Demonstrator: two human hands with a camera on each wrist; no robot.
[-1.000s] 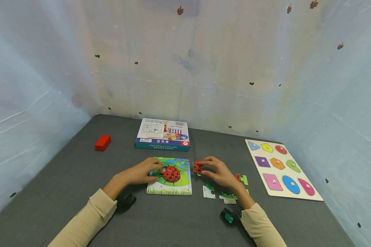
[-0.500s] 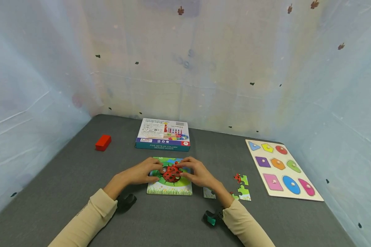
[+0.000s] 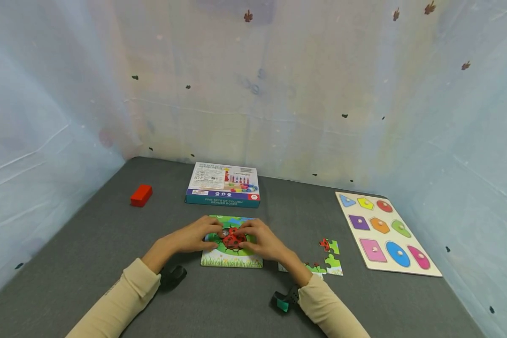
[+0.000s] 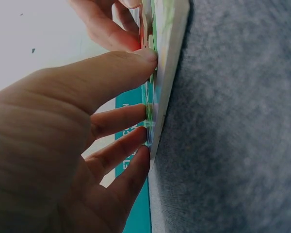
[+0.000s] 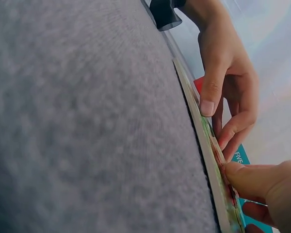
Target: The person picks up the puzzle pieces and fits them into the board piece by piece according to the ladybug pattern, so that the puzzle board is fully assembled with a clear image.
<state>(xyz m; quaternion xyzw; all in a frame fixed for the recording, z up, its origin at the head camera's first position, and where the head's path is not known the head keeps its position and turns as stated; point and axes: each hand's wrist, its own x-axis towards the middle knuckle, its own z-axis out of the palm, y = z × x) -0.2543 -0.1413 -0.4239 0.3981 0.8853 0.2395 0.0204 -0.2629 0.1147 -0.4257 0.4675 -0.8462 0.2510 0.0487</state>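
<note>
A ladybug jigsaw board [image 3: 232, 262] with a green grassy border lies flat on the dark table. My left hand [image 3: 195, 235] rests on its left side, fingertips and thumb spread and touching the surface in the left wrist view. My right hand [image 3: 263, 240] is over the board's right half, pinching a red, black-spotted puzzle piece [image 3: 234, 238] close on the ladybug picture. In the right wrist view the thumb [image 5: 235, 171] sits right at the board's surface. Part of the board and piece is hidden under the fingers.
Loose puzzle pieces [image 3: 334, 265] lie right of the board, some behind my right forearm. A flat box [image 3: 222, 184] is beyond the board, a red block [image 3: 141, 195] at left. A pegged shape board [image 3: 380, 239] lies at far right.
My right hand has carried the puzzle piece leftward from beside the board onto the ladybug, then slightly farther left and nearer. My left hand has stayed on the board.
</note>
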